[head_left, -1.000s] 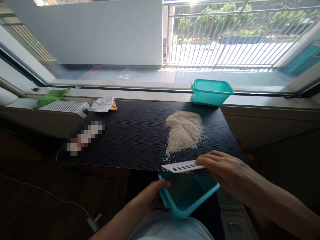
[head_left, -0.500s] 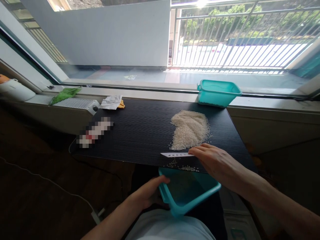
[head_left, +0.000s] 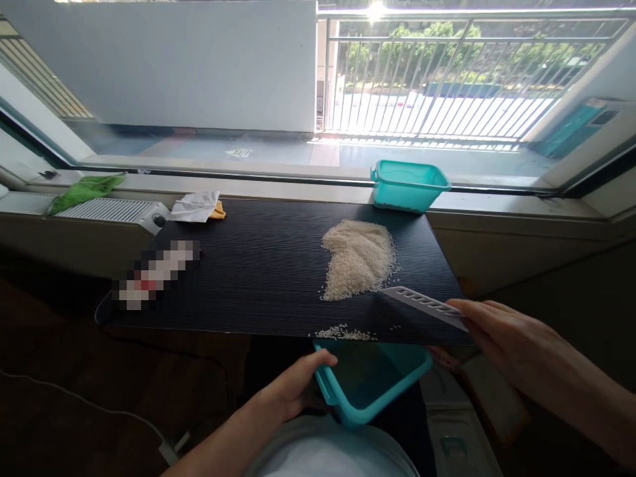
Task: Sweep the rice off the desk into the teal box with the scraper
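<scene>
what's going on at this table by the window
A person's left hand grips a teal plastic bin at the near edge of a dark table. The right hand holds a white slotted strip, its tip near a heap of rice. Scattered grains lie along the edge by the bin. Another teal bin stands at the far right corner.

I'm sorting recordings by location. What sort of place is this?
Apparently an indoor room, perhaps in a home or dormitory, though which is unclear. A dark table stands against a large window, a white radiator sits beside it, and a metal railing shows outside.
</scene>
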Demonstrator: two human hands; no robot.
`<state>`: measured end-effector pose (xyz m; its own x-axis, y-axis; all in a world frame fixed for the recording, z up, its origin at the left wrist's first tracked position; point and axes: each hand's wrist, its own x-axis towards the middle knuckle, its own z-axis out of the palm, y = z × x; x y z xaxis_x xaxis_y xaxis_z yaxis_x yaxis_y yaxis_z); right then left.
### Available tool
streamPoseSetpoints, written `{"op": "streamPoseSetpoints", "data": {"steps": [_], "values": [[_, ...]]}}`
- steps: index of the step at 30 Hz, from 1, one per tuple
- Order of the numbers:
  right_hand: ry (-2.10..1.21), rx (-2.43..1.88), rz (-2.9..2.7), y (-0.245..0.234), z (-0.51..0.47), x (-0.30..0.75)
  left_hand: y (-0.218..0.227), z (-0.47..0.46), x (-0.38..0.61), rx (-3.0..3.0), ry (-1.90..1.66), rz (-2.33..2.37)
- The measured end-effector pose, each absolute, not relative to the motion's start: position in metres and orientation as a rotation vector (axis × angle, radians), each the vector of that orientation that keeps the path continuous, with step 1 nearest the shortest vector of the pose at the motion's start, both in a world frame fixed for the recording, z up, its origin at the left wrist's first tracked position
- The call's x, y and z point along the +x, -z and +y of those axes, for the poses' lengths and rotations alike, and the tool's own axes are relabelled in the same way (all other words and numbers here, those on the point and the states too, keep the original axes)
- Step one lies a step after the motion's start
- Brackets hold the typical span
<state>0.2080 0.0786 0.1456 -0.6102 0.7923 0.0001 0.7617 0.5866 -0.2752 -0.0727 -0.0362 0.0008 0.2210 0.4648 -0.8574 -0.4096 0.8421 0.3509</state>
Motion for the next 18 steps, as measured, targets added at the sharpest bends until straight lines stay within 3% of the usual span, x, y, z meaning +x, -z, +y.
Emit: {"op": "streamPoseSetpoints", "data": {"steps": [9, 18], "values": [[-0.672, -1.257, -2.658, -0.13, 0.015, 0.206, 0.001, -0.033, -0.066, 0.03, -0.585, 1.208], [-0.644, -1.283, -2.63, -0.132, 0.043, 0.187, 0.009, -0.044, -0.072, -0.021, -0.637, 1.185]]}}
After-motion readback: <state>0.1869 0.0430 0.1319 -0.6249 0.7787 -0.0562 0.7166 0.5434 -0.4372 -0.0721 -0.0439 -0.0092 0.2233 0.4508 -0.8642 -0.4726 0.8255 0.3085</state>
